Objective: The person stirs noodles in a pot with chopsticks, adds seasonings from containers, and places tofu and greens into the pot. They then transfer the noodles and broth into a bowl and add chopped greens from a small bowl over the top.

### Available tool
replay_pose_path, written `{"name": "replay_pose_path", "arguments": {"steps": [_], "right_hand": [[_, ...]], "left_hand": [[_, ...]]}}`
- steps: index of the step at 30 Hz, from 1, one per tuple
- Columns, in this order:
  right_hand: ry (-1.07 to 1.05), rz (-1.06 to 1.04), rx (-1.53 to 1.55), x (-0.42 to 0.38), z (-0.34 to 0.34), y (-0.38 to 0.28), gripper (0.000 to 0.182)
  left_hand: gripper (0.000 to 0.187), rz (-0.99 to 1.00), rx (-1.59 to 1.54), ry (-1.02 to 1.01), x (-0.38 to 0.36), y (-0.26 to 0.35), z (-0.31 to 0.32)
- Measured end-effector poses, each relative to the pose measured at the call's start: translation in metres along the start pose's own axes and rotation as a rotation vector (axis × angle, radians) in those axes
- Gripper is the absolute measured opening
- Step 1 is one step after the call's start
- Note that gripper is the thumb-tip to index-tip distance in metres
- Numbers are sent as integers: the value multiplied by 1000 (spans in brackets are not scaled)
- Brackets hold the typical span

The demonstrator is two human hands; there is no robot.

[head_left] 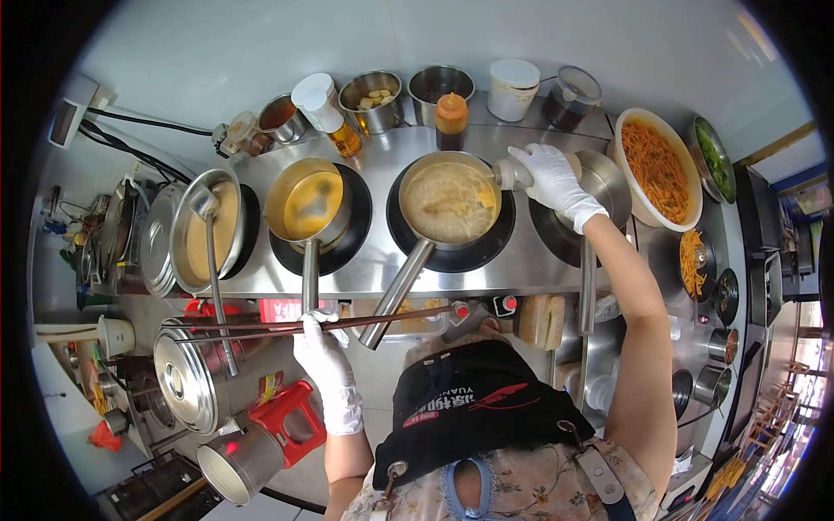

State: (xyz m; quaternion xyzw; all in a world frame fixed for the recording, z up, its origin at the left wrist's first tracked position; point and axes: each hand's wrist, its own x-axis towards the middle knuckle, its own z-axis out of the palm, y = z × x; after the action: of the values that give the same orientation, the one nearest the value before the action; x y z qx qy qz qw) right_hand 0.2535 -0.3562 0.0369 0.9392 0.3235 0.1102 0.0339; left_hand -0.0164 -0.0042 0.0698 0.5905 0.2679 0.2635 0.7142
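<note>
My left hand [326, 365], in a white glove, is closed around long dark chopsticks [426, 313], which lie level in front of the stove beside the pan handles. My right hand [556, 178], also gloved, grips a translucent seasoning bottle [512, 175] on its side. The bottle's mouth points left, right at the rim of a saucepan [420, 260] of pale, cloudy broth with soft pieces in it. Left of that stands a saucepan [311, 256] of yellow soup. An empty-looking steel pan [612, 182] sits beneath my right forearm and wrist.
A steel pot [228, 178] with a ladle [211, 252] stands far left. Behind the burners are a sauce bottle [451, 122], a white tub [512, 91] and steel containers. A bowl of orange shreds [658, 169] is at right. Below left are a lidded pot [187, 373] and red stool [287, 421].
</note>
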Motion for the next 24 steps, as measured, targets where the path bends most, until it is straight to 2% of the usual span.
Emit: {"name": "replay_pose_path", "arguments": {"steps": [2, 3, 5, 6, 8, 9, 13, 15, 19, 21, 22, 23, 24], "right_hand": [[11, 176, 394, 5, 6, 3, 67], [13, 175, 394, 9, 10, 5, 67], [141, 394, 1075, 21, 23, 11, 70], [144, 395, 1075, 30, 36, 16, 70], [378, 504, 1372, 49, 75, 30, 73], [444, 572, 1399, 58, 85, 32, 75], [602, 634, 1358, 84, 120, 35, 76], [695, 731, 1289, 96, 135, 31, 78], [687, 770, 1162, 95, 147, 30, 76], [722, 941, 1272, 82, 137, 14, 68], [724, 1007, 1091, 73, 124, -2, 59], [862, 892, 1202, 66, 106, -26, 50], [759, 833, 1167, 59, 74, -49, 39]], "left_hand": [[27, -2, -9, 14, 0, 3, 2], [27, -1, -9, 14, 0, 3, 2], [26, 6, 3, 43, 1, 3, 3], [26, 8, 3, 41, 2, 3, 4], [26, 4, 25, 68, 2, 4, 6], [25, -14, 43, 18, 2, 3, -1], [26, 4, 29, 19, 1, 1, 0], [25, 10, 20, 24, 0, 3, 5], [22, -27, -1, 72, -1, 2, 3], [22, -34, -62, 69, 1, 0, 0], [22, -28, -72, 80, 4, -1, -2], [23, -20, -74, 74, 6, -2, -4], [23, -16, -72, 70, 7, -2, -8]]}}
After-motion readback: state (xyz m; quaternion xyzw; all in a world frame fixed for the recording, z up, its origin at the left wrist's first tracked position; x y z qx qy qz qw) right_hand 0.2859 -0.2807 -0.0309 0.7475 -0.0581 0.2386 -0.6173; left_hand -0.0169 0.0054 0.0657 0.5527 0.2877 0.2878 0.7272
